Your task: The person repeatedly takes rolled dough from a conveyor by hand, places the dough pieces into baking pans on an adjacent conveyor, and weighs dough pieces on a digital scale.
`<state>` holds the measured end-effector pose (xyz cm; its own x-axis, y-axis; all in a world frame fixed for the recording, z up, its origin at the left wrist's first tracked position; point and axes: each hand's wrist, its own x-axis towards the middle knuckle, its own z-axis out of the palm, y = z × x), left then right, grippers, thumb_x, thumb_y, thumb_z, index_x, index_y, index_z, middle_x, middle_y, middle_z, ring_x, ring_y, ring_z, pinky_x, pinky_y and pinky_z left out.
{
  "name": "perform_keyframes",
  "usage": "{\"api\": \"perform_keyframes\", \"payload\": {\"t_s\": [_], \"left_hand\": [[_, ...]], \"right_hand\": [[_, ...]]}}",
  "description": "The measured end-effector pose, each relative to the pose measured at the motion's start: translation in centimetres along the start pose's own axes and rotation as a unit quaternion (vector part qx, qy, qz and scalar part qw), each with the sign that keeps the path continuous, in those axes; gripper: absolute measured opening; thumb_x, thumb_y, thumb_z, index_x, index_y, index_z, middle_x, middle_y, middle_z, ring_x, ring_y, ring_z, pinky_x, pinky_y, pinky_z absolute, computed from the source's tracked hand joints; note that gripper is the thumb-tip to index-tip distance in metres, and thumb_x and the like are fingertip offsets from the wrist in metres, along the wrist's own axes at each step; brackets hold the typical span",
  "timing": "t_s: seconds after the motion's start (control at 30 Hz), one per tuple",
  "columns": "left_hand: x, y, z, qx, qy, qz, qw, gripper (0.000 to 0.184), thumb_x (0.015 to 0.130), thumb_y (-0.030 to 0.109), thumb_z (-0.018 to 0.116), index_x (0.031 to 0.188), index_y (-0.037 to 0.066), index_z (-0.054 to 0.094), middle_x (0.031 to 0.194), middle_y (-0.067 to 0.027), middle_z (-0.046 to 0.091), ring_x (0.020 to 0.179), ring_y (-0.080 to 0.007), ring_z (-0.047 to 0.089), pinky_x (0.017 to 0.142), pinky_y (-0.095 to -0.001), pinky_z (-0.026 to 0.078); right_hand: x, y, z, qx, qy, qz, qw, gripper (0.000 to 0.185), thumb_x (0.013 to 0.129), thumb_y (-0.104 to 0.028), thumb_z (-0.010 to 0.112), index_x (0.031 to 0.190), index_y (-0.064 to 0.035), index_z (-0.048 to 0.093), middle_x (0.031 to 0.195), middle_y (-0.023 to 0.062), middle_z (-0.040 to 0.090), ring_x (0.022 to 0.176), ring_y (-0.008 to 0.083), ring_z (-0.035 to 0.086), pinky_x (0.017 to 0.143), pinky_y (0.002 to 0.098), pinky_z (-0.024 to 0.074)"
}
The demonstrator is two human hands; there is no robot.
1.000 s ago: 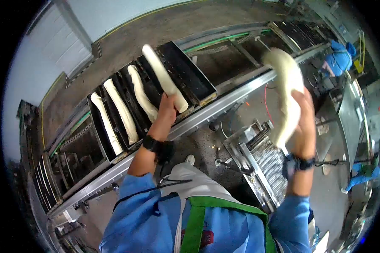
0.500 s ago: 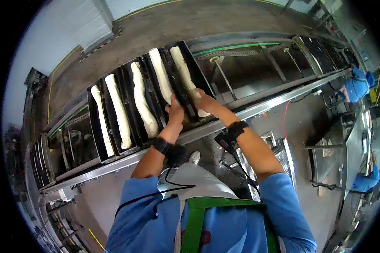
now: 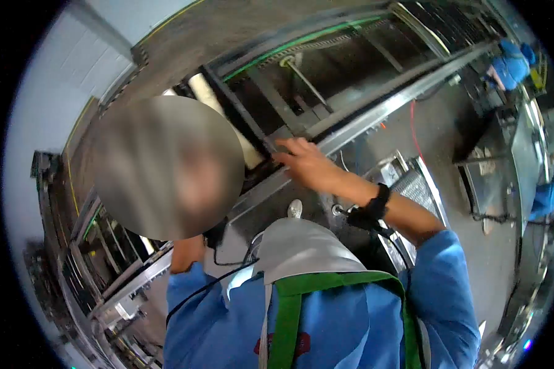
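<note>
A round grey blur covers my left hand and most of the black baking pans. Only my left forearm (image 3: pixel 188 253) shows clearly below it. My right hand (image 3: pixel 305 163) is at the front right corner of the pan set, fingers stretched out and holding nothing. Its fingertips are at the end of the black pan wall (image 3: pixel 237 111); whether they touch it I cannot tell. In the rightmost pan lies a long cream-coloured dough piece (image 3: pixel 208 93), partly covered by the blur. The pans rest across a metal conveyor.
The conveyor's front rail (image 3: pixel 375 123) runs up to the right, with a green strip (image 3: pixel 314 43) along its far side. A metal table (image 3: pixel 526 154) stands at the right. Two people in blue, one a co-worker (image 3: pixel 509 66) farther up, are at the right edge.
My right hand has let go of the rightmost dough piece and moved to the pan's front right corner. The view has shifted, and a blur now covers most pans and my left hand.
</note>
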<state>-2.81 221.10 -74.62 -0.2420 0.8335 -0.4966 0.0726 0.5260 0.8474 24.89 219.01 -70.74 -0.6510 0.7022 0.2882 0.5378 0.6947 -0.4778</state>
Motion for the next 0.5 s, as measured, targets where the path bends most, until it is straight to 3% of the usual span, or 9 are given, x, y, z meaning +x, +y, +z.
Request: {"api": "perform_keyframes", "payload": {"t_s": [0.1, 0.2, 0.27, 0.3, 0.4, 0.43, 0.47, 0.5], "left_hand": [[2.5, 4.8, -0.1, 0.128, -0.055, 0.12, 0.983, 0.04, 0.074, 0.012, 0.045, 0.112, 0.006, 0.039, 0.098, -0.0119, 0.043, 0.084, -0.022, 0.046, 0.074, -0.0318, 0.04], [6.2, 8.7, -0.2, 0.341, -0.137, 0.221, 0.903, 0.031, 0.078, 0.016, 0.042, 0.105, 0.002, 0.044, 0.09, -0.0113, 0.049, 0.078, -0.0217, 0.05, 0.071, -0.0318, 0.041], [7.4, 8.3, -1.5, 0.4, -0.174, 0.219, 0.873, 0.028, 0.08, 0.019, 0.04, 0.099, 0.0, 0.047, 0.085, -0.0109, 0.053, 0.075, -0.0215, 0.052, 0.068, -0.0317, 0.042], [7.6, 7.2, -4.4, 0.393, -0.187, 0.191, 0.88, 0.028, 0.082, 0.02, 0.039, 0.097, -0.002, 0.049, 0.083, -0.0108, 0.055, 0.073, -0.0214, 0.053, 0.067, -0.0317, 0.043], [12.9, 4.0, -11.8, 0.321, -0.135, 0.048, 0.936, 0.032, 0.077, 0.031, 0.047, 0.093, 0.003, 0.053, 0.066, -0.0055, 0.05, 0.058, -0.0192, 0.048, 0.05, -0.0287, 0.037], [17.8, 1.3, -15.7, 0.243, -0.065, -0.035, 0.967, 0.035, 0.077, 0.033, 0.047, 0.095, 0.004, 0.053, 0.073, -0.0079, 0.053, 0.065, -0.0212, 0.051, 0.056, -0.0312, 0.039], [21.6, -1.0, -18.7, 0.152, 0.019, -0.103, 0.983, 0.037, 0.076, 0.035, 0.047, 0.098, 0.004, 0.054, 0.08, -0.0102, 0.056, 0.072, -0.0232, 0.053, 0.062, -0.0337, 0.041], [18.1, 0.0, -16.3, 0.192, 0.048, 0.109, 0.974, 0.037, 0.076, 0.032, 0.047, 0.098, 0.004, 0.054, 0.089, -0.012, 0.055, 0.078, -0.0236, 0.052, 0.067, -0.0347, 0.041]], "right_hand": [[-8.3, 5.6, -3.3, -0.023, -0.012, 0.12, 0.992, 0.037, 0.065, -0.008, 0.058, 0.101, -0.0061, 0.05, 0.111, 0.0111, 0.039, 0.099, 0.0278, 0.039, 0.078, 0.0367, 0.0385], [-16.8, 9.2, -7.3, -0.081, -0.067, 0.259, 0.96, 0.042, 0.064, -0.008, 0.058, 0.105, -0.0093, 0.049, 0.111, 0.0104, 0.038, 0.099, 0.027, 0.038, 0.077, 0.0379, 0.0389], [-23.1, 11.9, -7.6, -0.148, -0.081, 0.341, 0.925, 0.044, 0.066, -0.012, 0.059, 0.108, -0.012, 0.047, 0.113, 0.0096, 0.037, 0.1, 0.0271, 0.038, 0.078, 0.0388, 0.0379], [-25.6, 9.9, -6.8, -0.207, -0.112, 0.382, 0.894, 0.047, 0.067, -0.015, 0.059, 0.112, -0.0146, 0.044, 0.115, 0.0089, 0.037, 0.101, 0.0272, 0.038, 0.08, 0.0397, 0.0368], [-30.5, 9.7, -6.2, -0.184, -0.165, 0.519, 0.818, 0.051, 0.071, -0.024, 0.058, 0.117, -0.0199, 0.038, 0.12, 0.0082, 0.034, 0.105, 0.0275, 0.036, 0.082, 0.0429, 0.034], [-31.5, 9.1, -7.0, -0.191, -0.174, 0.498, 0.828, 0.049, 0.075, -0.031, 0.053, 0.12, -0.0263, 0.034, 0.119, 0.0073, 0.035, 0.106, 0.0269, 0.035, 0.084, 0.0425, 0.0312], [-32.6, 9.3, -5.1, -0.241, -0.154, 0.498, 0.818, 0.048, 0.075, -0.027, 0.051, 0.119, -0.0255, 0.035, 0.117, 0.0078, 0.036, 0.107, 0.0271, 0.035, 0.085, 0.0439, 0.0299], [-32.5, 8.9, -5.1, -0.271, -0.141, 0.519, 0.798, 0.046, 0.075, -0.025, 0.05, 0.119, -0.0251, 0.036, 0.117, 0.0081, 0.036, 0.107, 0.0271, 0.035, 0.085, 0.044, 0.0298]]}}
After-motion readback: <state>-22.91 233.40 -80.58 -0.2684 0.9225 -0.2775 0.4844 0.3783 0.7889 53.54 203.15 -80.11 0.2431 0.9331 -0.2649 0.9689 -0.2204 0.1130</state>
